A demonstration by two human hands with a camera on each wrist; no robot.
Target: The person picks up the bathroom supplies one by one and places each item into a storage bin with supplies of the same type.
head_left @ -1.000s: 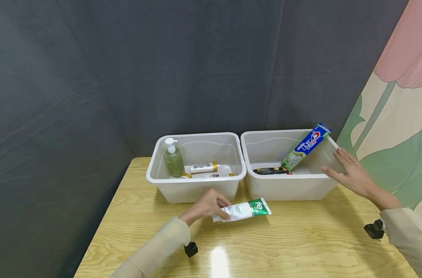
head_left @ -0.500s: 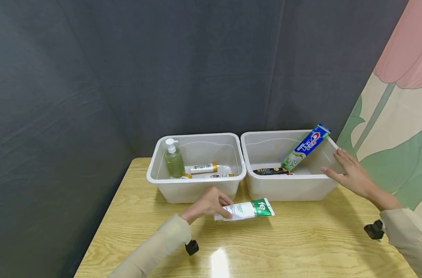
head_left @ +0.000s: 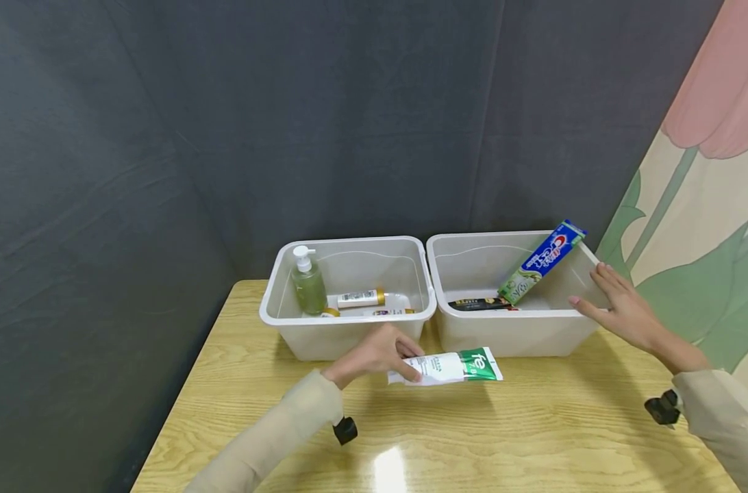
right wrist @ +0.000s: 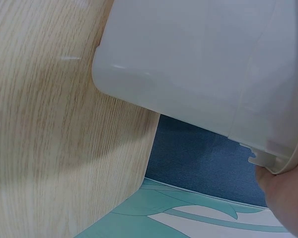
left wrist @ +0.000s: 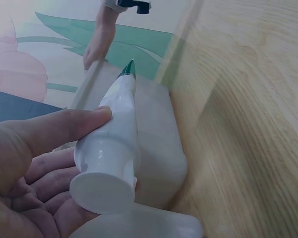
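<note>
My left hand (head_left: 379, 353) pinches a white toothpaste tube (head_left: 443, 368) with a green end, thumb on top. The tube is held over the table in front of the two bins, its green end pointing right; its shadow shows on the wood. In the left wrist view the round white cap (left wrist: 103, 192) faces the camera and the thumb presses the body. My right hand (head_left: 627, 311) rests with spread fingers on the right corner rim of the right bin (head_left: 516, 335); in the right wrist view only part of this hand (right wrist: 288, 198) shows at the rim.
The left bin (head_left: 349, 340) holds a green pump bottle (head_left: 310, 287), a white tube with a gold cap (head_left: 358, 298) and other items. In the right bin, a blue-green Crest box (head_left: 543, 260) leans above a black box (head_left: 480, 303). A dark curtain (head_left: 349, 123) hangs behind.
My left hand has lifted the tube slightly and moved it to the right and a little towards the bins. My right hand has stayed on the bin rim.
</note>
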